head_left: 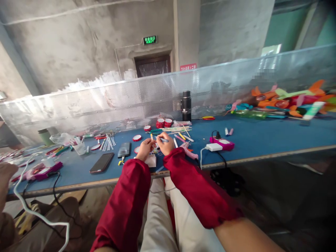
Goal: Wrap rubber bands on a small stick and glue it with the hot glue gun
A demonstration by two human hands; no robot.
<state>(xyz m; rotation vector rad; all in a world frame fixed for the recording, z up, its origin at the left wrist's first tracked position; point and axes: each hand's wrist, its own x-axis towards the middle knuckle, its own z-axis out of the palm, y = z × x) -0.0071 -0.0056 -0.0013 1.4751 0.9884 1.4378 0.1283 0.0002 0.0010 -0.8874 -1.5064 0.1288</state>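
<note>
My left hand (145, 149) pinches a small yellow-tipped stick (151, 137) upright over the blue table. Close beside it, my right hand (166, 145) is closed around a bluish-grey marker (163, 140), its tip near the stick. Whether the two touch is too small to tell. A small white block or box (150, 161) lies below my hands at the table's edge. Small colourful bits are scattered between and under my fingers, partly hidden. Just right of my right hand are several pens and a pink glue gun (189, 151).
A black bottle (186, 106) stands by the perforated metal screen (126, 99). Red tape rolls (160, 123) lie ahead. To the left are a phone (102, 162) and white sticks (107, 142). A pink power strip (223, 143) with cables sits right. Another person's hand shows far left.
</note>
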